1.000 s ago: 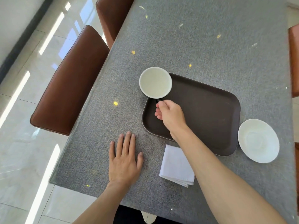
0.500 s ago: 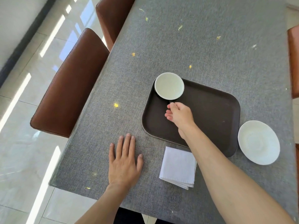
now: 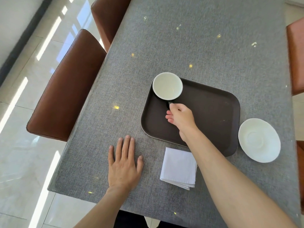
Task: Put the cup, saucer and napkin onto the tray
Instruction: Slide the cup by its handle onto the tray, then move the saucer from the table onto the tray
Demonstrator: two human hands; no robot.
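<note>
A cup (image 3: 167, 85), white inside with a dark handle, stands in the far left corner of the dark brown tray (image 3: 212, 112). My right hand (image 3: 180, 116) is over the tray, its fingertips pinching the cup's handle. A white saucer (image 3: 259, 139) lies on the table just right of the tray. A folded white napkin (image 3: 178, 167) lies on the table in front of the tray, partly under my right forearm. My left hand (image 3: 124, 163) rests flat on the table, left of the napkin, fingers spread, holding nothing.
The grey table (image 3: 197, 38) stretches away beyond the tray. Two brown leather chairs (image 3: 65, 89) stand along its left edge, and an orange-brown chair (image 3: 296, 56) stands at the right. The table's near edge is just below my left wrist.
My right hand has carried the cup from above the tray's far left edge down into that corner of the tray. My left hand has stayed flat on the table.
</note>
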